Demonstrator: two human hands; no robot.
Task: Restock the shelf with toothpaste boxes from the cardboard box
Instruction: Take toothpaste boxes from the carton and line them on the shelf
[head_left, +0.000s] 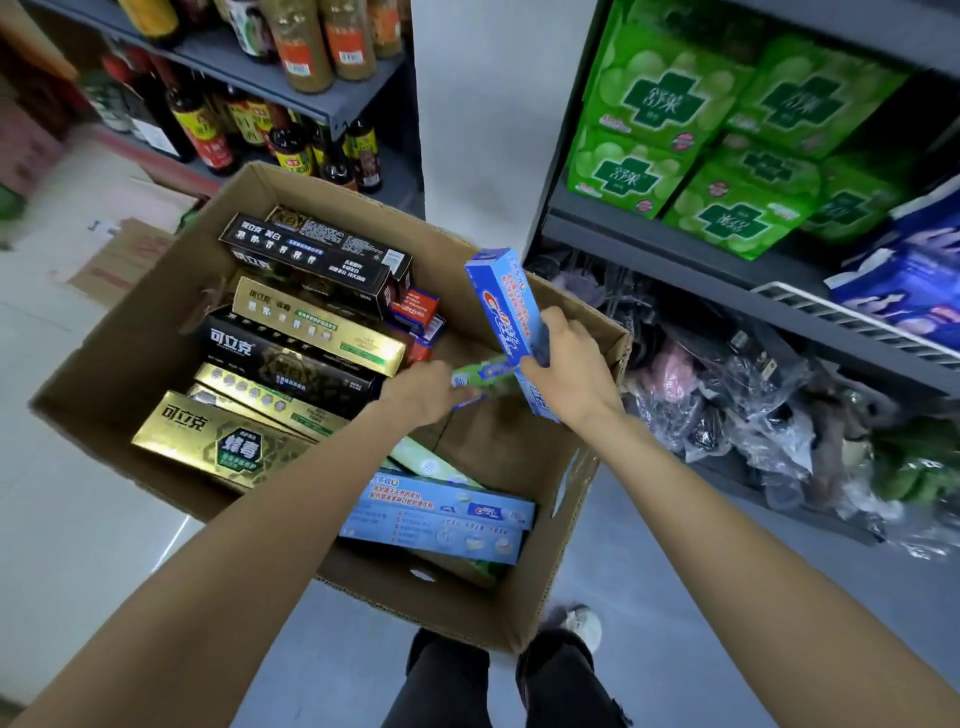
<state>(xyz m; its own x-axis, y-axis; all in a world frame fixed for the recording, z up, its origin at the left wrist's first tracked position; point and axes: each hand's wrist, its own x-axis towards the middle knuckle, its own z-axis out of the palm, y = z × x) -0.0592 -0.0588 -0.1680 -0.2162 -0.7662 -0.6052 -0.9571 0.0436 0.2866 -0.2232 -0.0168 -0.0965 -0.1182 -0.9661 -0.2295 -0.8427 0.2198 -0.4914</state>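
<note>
An open cardboard box (156, 322) stands on the floor below me, filled with toothpaste boxes. Black and gold boxes (306, 332) lie stacked on its left side, and light blue boxes (441, 514) lie at its near right. My right hand (569, 364) grips a blue toothpaste box (506, 306), held almost upright above the box's right side. My left hand (423, 387) holds a green and blue toothpaste box (485, 374) lying crosswise, its far end against the blue one.
A grey shelf unit (649, 249) on the right carries green packs (727, 145) above and blue packs (914, 280); plastic-wrapped goods (753, 395) fill its lowest level. Sauce bottles (291, 135) line the shelves at the back left. Flattened cardboard (119, 260) lies on the floor.
</note>
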